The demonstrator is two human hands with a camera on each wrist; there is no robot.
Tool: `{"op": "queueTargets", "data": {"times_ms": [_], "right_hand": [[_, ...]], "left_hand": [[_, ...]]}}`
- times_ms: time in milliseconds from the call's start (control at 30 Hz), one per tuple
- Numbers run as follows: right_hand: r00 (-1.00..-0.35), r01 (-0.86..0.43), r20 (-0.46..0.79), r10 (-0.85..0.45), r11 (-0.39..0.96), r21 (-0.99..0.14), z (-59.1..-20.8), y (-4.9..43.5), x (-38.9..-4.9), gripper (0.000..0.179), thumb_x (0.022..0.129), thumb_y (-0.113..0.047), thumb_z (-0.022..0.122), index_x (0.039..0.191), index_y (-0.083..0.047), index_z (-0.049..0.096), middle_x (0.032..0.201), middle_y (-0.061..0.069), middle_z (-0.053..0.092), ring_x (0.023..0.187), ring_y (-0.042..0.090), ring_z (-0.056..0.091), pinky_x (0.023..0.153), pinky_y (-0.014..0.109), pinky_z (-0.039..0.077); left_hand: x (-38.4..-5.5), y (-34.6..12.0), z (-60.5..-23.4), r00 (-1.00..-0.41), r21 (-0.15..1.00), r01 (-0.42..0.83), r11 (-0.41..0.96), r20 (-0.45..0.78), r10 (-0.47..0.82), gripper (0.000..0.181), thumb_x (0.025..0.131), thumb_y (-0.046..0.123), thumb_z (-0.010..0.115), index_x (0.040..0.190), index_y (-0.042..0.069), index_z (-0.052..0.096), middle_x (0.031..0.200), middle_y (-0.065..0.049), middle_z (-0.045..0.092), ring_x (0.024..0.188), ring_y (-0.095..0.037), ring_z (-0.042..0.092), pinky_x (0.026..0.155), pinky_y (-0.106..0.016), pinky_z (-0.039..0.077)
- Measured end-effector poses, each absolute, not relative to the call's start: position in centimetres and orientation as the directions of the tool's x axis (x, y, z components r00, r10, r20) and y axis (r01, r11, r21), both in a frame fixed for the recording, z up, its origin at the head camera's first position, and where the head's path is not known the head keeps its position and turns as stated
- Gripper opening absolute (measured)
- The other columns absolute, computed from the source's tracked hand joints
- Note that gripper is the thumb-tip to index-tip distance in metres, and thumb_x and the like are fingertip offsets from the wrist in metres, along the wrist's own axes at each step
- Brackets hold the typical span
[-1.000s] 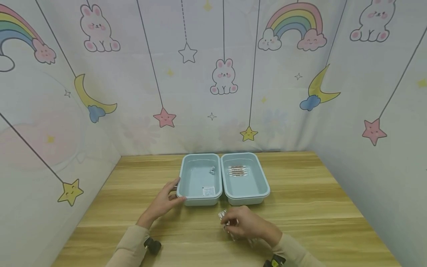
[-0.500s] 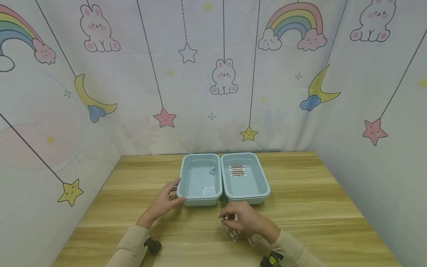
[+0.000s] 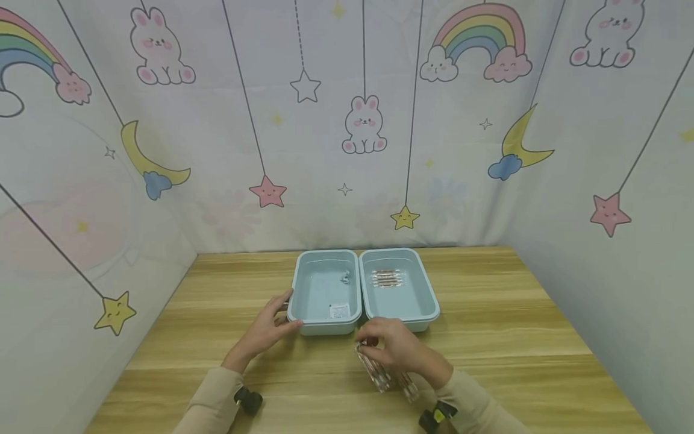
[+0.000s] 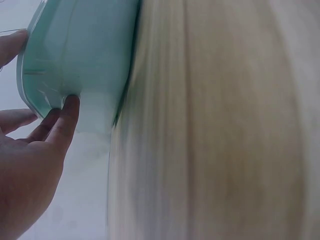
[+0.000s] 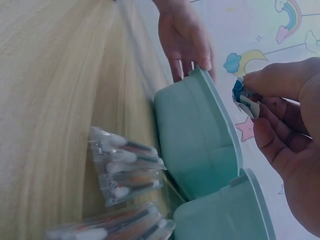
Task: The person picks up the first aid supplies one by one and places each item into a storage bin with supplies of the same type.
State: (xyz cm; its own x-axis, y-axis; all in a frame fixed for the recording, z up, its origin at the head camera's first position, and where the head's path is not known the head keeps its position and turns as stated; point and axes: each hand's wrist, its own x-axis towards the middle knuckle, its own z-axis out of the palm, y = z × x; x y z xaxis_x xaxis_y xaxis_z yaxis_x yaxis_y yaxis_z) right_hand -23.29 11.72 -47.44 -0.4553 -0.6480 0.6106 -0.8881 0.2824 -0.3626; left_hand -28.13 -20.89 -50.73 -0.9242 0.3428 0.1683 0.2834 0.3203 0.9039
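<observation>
My left hand (image 3: 262,330) rests at the near left corner of the left light blue bin (image 3: 327,327), its extended fingers and thumb touching the wall and rim. Between thumb and fingers, my right hand (image 3: 401,348) pinches a small crumpled wrapper scrap (image 5: 245,101) with blue and white print. Beneath that hand, on the table, lie two groups of cotton swabs in clear wrapping: one pack (image 5: 127,167) and a nearer pack (image 5: 120,227). More wrapped swabs (image 3: 387,278) lie side by side in the right bin (image 3: 406,326). The left bin holds a small crumpled bit (image 3: 345,277) and a white printed label (image 3: 339,311).
Both bins stand side by side towards the back of the wooden table (image 3: 217,301). A curtain (image 3: 320,150) printed with rabbits, stars and rainbows encloses the back and sides. Dark wrist cameras, such as the left one (image 3: 249,399), sit on both wrists.
My right hand has moved slightly away from me and up, towards the gap between the bins. The wrapped swabs below it now show more fully. My left hand stays put.
</observation>
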Motion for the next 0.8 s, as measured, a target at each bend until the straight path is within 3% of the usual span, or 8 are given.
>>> {"op": "queueTargets", "data": {"times_ms": [500,800], "right_hand": [[-0.462,-0.884,0.652,-0.601,0.254,-0.392,-45.9,11.4,-24.3,0.019,0.079,-0.004,0.078,0.096,-0.008,0.072,0.086,-0.002,0.069,0.072,0.002,0.060,0.059,0.016,0.057],[-0.426,-0.905,0.700,-0.574,0.275,-0.325,-45.0,11.5,-25.0,0.021,0.078,-0.002,0.078,0.097,-0.007,0.072,0.086,-0.001,0.068,0.071,0.004,0.059,0.059,0.014,0.054]], "left_hand": [[-28.3,-20.8,-50.7,-0.923,0.900,0.285,0.330,0.165,0.348,0.084,0.087,0.019,0.075,0.152,0.000,0.026,0.147,-0.026,0.034,0.133,-0.044,0.041,0.109,-0.044,0.045],[-28.2,-20.9,-50.6,-0.924,0.907,0.279,0.316,0.163,0.346,0.084,0.087,0.017,0.075,0.152,0.000,0.025,0.147,-0.026,0.033,0.133,-0.044,0.041,0.109,-0.044,0.045]]}}
